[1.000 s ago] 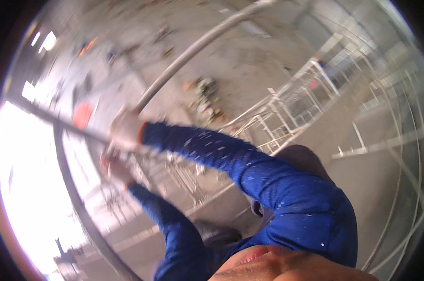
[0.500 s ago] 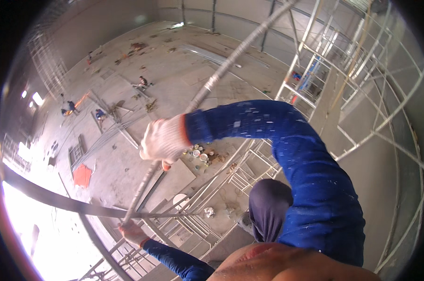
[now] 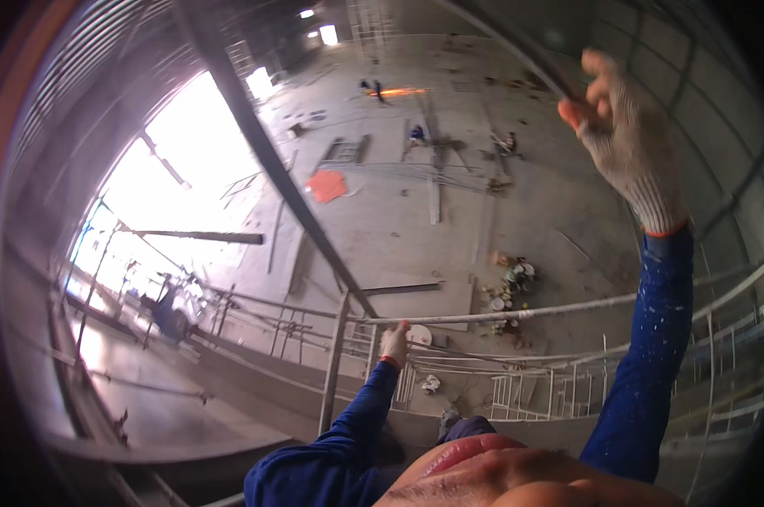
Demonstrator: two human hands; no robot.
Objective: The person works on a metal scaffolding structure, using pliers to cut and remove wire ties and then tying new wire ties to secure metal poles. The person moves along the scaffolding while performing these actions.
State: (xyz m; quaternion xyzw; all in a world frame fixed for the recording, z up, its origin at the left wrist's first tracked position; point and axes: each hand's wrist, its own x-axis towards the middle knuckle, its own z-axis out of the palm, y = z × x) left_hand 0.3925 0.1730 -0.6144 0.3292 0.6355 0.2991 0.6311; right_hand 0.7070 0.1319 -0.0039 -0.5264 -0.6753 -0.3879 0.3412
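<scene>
A pale metal rail (image 3: 525, 313) crosses in front of me, with a post (image 3: 334, 363) under its left end. My left hand (image 3: 394, 342), in a pale glove with an orange cuff, is closed on the rail beside that post. Up at the right, my right hand (image 3: 631, 144) is raised well above the rail, its gloved fingers apart. A dark bar (image 3: 525, 51) slants down to its fingertips; whether they touch is unclear. From the upper left a long dark beam (image 3: 268, 160) slopes down to end near my left hand.
Far below lies a concrete floor (image 3: 449, 245) with people (image 3: 415, 135), an orange sheet (image 3: 326, 186), metal lengths and several buckets (image 3: 500, 302). Scaffold frames (image 3: 551, 393) stand below the rail. Bright light enters through an opening (image 3: 192, 144) at the left.
The view has swung to the left. My right hand has come off the rail and risen to the upper right, near the dark bar. My left hand stays at the rail's end.
</scene>
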